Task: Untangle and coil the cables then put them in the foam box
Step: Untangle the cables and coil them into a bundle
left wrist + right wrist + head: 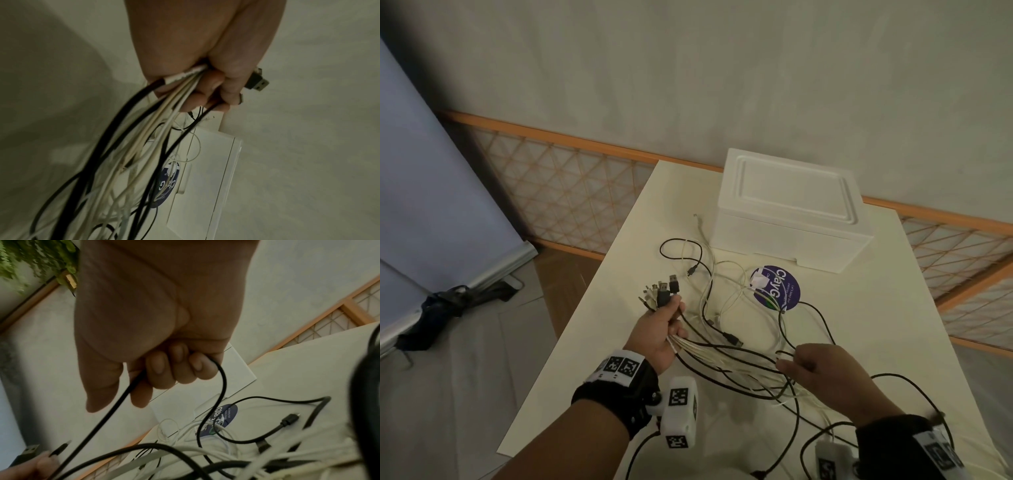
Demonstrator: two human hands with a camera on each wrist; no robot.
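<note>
The left hand (659, 334) grips a bundle of cables (722, 356), plugs (666, 291) pointing to 12 o'clock. The right hand (822, 368), at 3 o'clock from it, curls round one black cable (115, 408). The closed box (787, 212) sits at 1 o'clock.

White table (599, 342) under cables (709, 284), foam box (791, 219).

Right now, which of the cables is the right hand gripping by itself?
A single black cable: the right hand curls round it alone, over the table. The other black and white cables are bunched by their plug ends in the left hand.
</note>
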